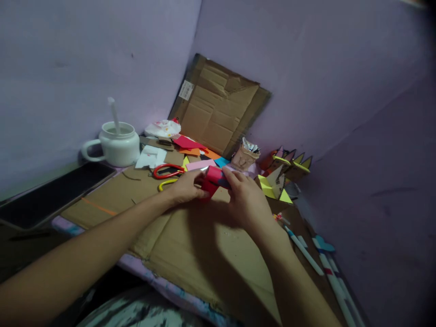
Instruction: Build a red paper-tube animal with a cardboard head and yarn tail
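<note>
Between both hands, above the cardboard sheet (200, 250), is a folded piece of red paper (214, 176), with a dark patch at its right end. My left hand (187, 187) pinches its left, lower side. On the right side, the fingers of my right hand (247, 197) close round the same paper and hide part of it. Just left of my left hand lie red-handled scissors (168, 171) and a yellow loop handle (166, 184). Beyond the hands, a pink paper strip (200, 165) lies among coloured paper scraps.
A white mug (120, 147) holding a pale stick stands at the left, behind a dark flat panel (54, 193). Folded cardboard (218, 104) leans in the wall corner. Further right are a small paper bag (245, 155), yellow-edged cardboard shapes (275, 186) and white-barrelled pens (304, 252).
</note>
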